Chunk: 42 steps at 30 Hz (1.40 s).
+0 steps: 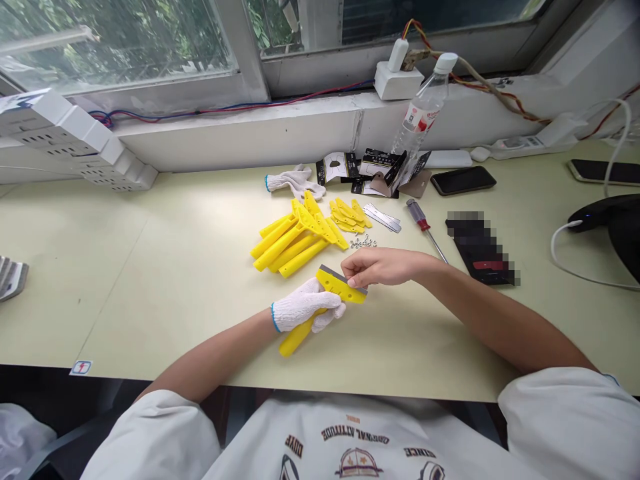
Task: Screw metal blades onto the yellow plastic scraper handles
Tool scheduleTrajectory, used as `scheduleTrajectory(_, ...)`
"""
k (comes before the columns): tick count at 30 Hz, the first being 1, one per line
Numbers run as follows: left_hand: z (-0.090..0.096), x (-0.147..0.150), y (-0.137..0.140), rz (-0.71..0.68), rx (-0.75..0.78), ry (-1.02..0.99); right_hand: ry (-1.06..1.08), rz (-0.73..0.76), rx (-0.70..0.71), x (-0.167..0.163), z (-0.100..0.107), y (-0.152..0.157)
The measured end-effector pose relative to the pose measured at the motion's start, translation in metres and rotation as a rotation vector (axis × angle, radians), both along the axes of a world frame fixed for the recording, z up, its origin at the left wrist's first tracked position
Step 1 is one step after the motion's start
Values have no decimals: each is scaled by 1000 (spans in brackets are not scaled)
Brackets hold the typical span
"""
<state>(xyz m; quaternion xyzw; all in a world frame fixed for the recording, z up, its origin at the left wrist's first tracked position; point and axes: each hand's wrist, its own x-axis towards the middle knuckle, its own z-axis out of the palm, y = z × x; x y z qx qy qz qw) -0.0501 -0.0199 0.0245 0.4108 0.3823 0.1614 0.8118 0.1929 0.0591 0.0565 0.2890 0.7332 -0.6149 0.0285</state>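
My left hand (310, 305), in a white knit glove with a blue cuff, is wrapped round a yellow scraper (295, 340). The scraper's wide head points away from me, with a grey strip along its far edge. My bare right hand (375, 267) has its fingers curled in at the right end of that head, thumb and fingertips touching it; whether a small part sits between them is hidden. Beyond my hands lie several yellow scraper handles (287, 247) in a pile, small yellow plates (350, 215), metal blades (383, 217) and loose screws (363, 243).
A screwdriver (425, 227) lies past my right forearm. Farther back are a white glove (297, 181), black packaging cards (337, 167), a plastic bottle (423, 113) and a phone (463, 180). White boxes (75, 137) stand at the left by the windowsill.
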Motion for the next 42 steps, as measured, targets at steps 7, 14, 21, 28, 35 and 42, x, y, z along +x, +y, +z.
scheduleTrajectory(7, -1, -1, -2, -41, -32, -36, -79, -17, -22, 12, 4, 10)
scheduleTrajectory(14, -4, -2, -2, -38, -32, -62, -491, -542, 653, 67, 6, 57)
scheduleTrajectory(21, -9, -5, -1, -65, -34, -91, -658, -659, 728, 95, -23, 76)
scheduleTrajectory(28, -5, -4, 0, -51, -38, -111, -408, -378, 487, 50, 7, 37)
scheduleTrajectory(35, 5, -3, 0, 12, -22, -166, -110, 118, -172, 9, 5, 1)
scheduleTrajectory(42, 0, -8, 0, 1, -1, -234, 138, 54, -494, 5, -22, 1)
